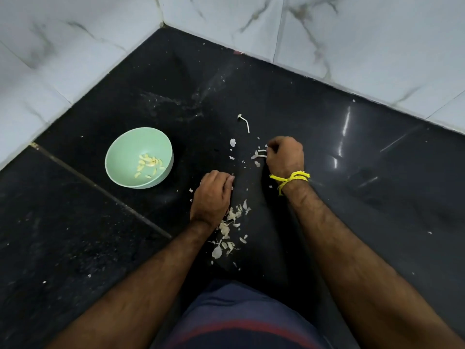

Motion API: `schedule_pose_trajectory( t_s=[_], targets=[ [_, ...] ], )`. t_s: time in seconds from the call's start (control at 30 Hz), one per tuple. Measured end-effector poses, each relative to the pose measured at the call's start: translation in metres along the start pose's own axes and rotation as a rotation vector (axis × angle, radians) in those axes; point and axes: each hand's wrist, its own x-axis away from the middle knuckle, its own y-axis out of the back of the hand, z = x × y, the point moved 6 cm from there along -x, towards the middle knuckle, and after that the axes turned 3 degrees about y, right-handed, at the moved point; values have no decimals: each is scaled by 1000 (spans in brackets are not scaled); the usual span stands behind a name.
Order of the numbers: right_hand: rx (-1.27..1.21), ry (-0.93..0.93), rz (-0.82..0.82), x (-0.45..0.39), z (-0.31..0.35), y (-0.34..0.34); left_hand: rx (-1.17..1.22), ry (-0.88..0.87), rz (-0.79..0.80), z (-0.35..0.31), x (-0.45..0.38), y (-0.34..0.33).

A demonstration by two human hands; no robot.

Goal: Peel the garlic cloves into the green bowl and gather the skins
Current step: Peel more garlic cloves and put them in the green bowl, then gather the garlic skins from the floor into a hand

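The green bowl (120, 152) stands on the black counter at the left, with several peeled garlic cloves (149, 164) inside. A heap of white garlic skins (227, 231) lies beside my left wrist. My left hand (212, 196) rests palm down on the counter with its fingers curled; anything under it is hidden. Further right, my right hand (284, 157), with a yellow thread at the wrist, has its fingers curled round a few skins (260, 153) on the counter. Small skin flakes (233, 142) are scattered between the hands.
A white garlic stalk (245, 122) lies on the black counter (352, 197) beyond the hands. White marble-pattern wall tiles (352, 46) close the counter at the back and left, meeting in a corner. A seam (100, 190) crosses the counter left of the bowl.
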Motion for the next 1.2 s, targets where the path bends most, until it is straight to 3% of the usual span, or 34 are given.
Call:
schedule_pose_trajectory(
  t_s=[0.17, 0.3, 0.53, 0.8, 0.93, 1.2],
  targets=[
    [223, 107, 193, -7, 9, -24, 4, 8, -7, 0, -1, -1],
    [288, 142, 228, -7, 12, -32, 4, 0, -15, 0, 0, 0],
    [175, 135, 177, 0, 21, -32, 8, -4, -22, 2, 0, -2],
    [88, 255, 114, -48, 47, -44, 67, 15, 6, 3, 0, -1],
    [100, 172, 204, -74, 43, -59, 71, 9, 3, 2, -1, -1],
    [29, 396, 302, -21, 59, -79, 138, 32, 6, 6, -1, -1]
  ],
)
